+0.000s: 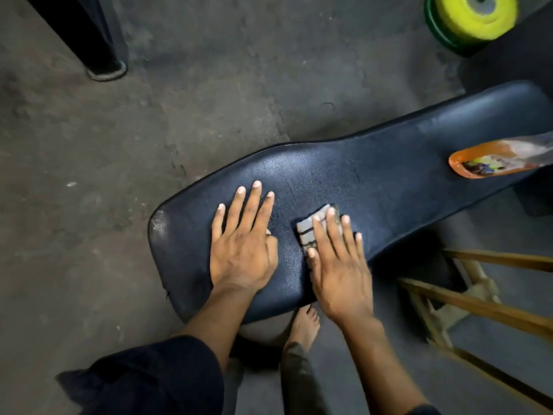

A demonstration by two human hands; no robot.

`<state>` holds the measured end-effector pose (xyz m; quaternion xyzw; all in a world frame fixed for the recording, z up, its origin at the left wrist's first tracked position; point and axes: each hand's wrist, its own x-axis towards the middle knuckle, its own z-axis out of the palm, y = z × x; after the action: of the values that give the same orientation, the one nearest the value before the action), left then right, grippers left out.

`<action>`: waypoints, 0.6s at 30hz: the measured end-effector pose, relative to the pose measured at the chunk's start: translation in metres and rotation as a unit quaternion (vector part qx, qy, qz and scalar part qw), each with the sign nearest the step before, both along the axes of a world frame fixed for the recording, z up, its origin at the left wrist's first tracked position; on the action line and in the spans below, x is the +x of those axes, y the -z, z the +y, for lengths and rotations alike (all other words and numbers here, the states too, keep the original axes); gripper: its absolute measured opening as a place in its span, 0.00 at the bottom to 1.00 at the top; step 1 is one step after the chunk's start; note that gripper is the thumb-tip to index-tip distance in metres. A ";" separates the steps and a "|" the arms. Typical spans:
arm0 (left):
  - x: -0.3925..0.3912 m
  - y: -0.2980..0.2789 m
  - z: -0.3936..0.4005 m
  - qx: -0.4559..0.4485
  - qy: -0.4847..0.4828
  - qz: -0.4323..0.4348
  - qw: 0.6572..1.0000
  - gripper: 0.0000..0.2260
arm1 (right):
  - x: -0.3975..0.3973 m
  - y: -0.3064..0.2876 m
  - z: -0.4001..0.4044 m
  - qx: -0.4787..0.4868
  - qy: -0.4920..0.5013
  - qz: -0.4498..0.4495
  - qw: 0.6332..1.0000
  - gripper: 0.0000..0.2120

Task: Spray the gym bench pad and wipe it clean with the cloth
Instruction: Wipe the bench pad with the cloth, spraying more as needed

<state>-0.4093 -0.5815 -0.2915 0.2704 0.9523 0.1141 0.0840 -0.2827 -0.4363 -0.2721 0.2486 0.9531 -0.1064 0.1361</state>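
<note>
A dark blue gym bench pad (374,175) runs from the lower left to the upper right. My left hand (244,241) lies flat on its near end, fingers spread, holding nothing. My right hand (338,265) presses a folded grey checked cloth (308,232) flat against the pad just to the right of the left hand; most of the cloth is hidden under the fingers. An orange spray bottle (490,158) lies on its side on the pad at the far right, partly cut off by the frame edge.
The floor is bare grey concrete (119,175). A yellow and green weight plate (469,19) sits at the top right. A black post foot (104,67) stands at the upper left. A wooden frame (478,310) stands beside the bench at the lower right. My bare foot (305,322) is under the pad's near edge.
</note>
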 end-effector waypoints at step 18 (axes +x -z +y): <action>0.005 -0.008 -0.009 0.061 0.012 -0.018 0.998 0.30 | 0.019 0.005 -0.024 0.022 0.031 0.015 0.999 0.29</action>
<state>-0.4043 -0.5902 -0.2836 0.2838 0.9386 0.1762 0.0859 -0.2642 -0.4606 -0.2766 0.2793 0.9489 -0.0933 0.1133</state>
